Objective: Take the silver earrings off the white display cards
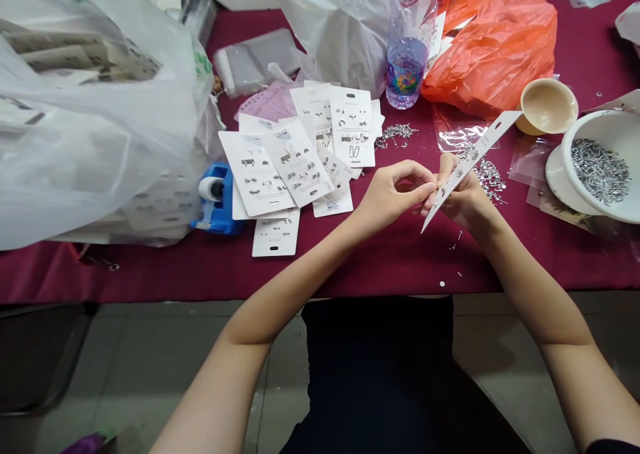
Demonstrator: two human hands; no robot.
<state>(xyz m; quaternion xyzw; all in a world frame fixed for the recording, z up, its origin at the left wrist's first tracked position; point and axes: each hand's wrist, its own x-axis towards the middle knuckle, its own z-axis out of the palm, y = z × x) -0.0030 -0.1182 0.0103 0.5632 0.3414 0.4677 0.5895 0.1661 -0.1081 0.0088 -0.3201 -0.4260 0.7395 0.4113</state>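
In the head view, a long white paper card (485, 149) is held tilted above the maroon tablecloth (400, 261), just in front of the person. Its lower half is gripped by the closed fingers of the right hand (463, 201). The thumb and forefinger of the left hand (387, 197) are pinched together at its face, though whether a pin is caught between them cannot be told. A few small metal pieces are seen fixed on the card. A spread pile of white pin-fitted cards (300, 164) is laid to the left, so a good share may be judged done. A round white bowl (567, 151) stands to the right, well filled with loose silver safety pins (600, 171), so much is judged left.
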